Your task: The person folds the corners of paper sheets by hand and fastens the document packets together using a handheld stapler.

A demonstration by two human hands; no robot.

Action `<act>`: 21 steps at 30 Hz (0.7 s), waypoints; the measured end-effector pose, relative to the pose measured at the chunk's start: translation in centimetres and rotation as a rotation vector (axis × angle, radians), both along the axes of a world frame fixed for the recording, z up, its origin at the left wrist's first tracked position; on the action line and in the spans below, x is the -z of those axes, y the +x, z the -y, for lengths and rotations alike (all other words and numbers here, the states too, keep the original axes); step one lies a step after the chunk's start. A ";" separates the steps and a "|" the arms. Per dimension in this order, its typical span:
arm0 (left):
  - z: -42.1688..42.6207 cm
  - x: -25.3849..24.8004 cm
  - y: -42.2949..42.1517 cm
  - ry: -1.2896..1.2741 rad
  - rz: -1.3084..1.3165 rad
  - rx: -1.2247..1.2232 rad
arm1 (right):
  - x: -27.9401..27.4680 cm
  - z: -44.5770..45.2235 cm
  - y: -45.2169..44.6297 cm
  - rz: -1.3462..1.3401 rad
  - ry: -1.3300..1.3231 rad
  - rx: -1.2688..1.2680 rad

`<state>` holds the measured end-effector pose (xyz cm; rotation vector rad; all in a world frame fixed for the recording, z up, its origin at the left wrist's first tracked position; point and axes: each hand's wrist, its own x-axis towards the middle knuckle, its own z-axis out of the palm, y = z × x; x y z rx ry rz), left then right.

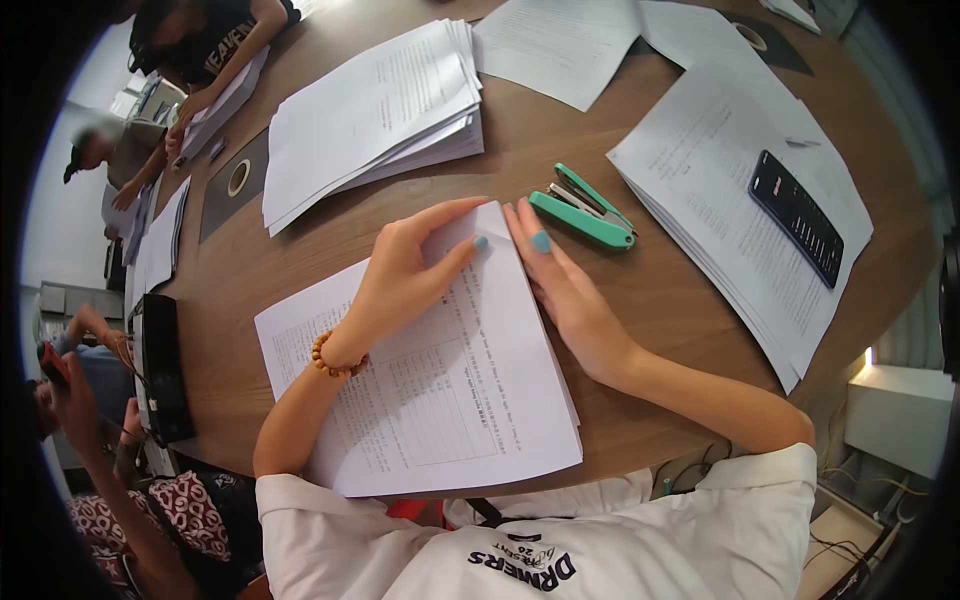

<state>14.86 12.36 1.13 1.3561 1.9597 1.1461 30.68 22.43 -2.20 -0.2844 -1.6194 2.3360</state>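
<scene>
The left hand [405,275] reaches over the far part of a stack of paper [440,385], thumb lying on the top sheet and fingers extended toward the far edge; whether it pinches any sheets I cannot tell. The right hand [575,300] is held flat along the stack's right edge, its fingers straight and close together, near the far corner.

The stack lies at the near edge of the wooden table [225,300], right in front of the person. It is white, fairly thick and slightly skewed to the left. Small dark print covers the top sheet, with a ruled box around the middle and a few bolder lines. Lower sheets show a little along the right side, and a soft shadow falls beneath the left hand.

A green stapler [590,215] sits just beside the right fingertips, its upper arm raised. Farther off to the left lies a thicker paper pile [375,115]; to the right, a dark phone [797,217] rests on other printed sheets [690,200].
</scene>
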 end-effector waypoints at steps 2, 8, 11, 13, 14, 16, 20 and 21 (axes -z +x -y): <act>-0.1 0.1 0.0 -0.040 0.010 -0.003 | -0.3 -0.5 0.2 0.011 -0.177 -0.048; 0.0 -0.3 0.1 -0.106 -0.069 0.008 | 0.5 -0.3 0.6 -0.097 -0.013 -0.116; 0.0 0.3 -0.1 -0.040 -0.138 0.023 | 0.6 -0.1 0.9 -0.113 -0.064 -0.111; 0.0 -0.1 0.0 -0.060 -0.145 0.032 | 0.4 0.0 0.9 -0.109 -0.072 -0.103; 0.1 -0.2 0.1 -0.104 -0.153 0.024 | 0.3 0.1 1.0 -0.100 -0.082 -0.097; 0.2 0.6 0.0 -0.009 -0.147 0.027 | 0.4 0.2 1.1 -0.098 -0.074 -0.086; 2.2 -1.7 -2.1 0.163 -0.275 -0.039 | 0.9 0.1 1.0 -0.112 -0.090 -0.082; 3.7 -2.6 -3.3 0.157 -0.195 -0.080 | 0.9 0.2 0.9 -0.104 -0.102 -0.083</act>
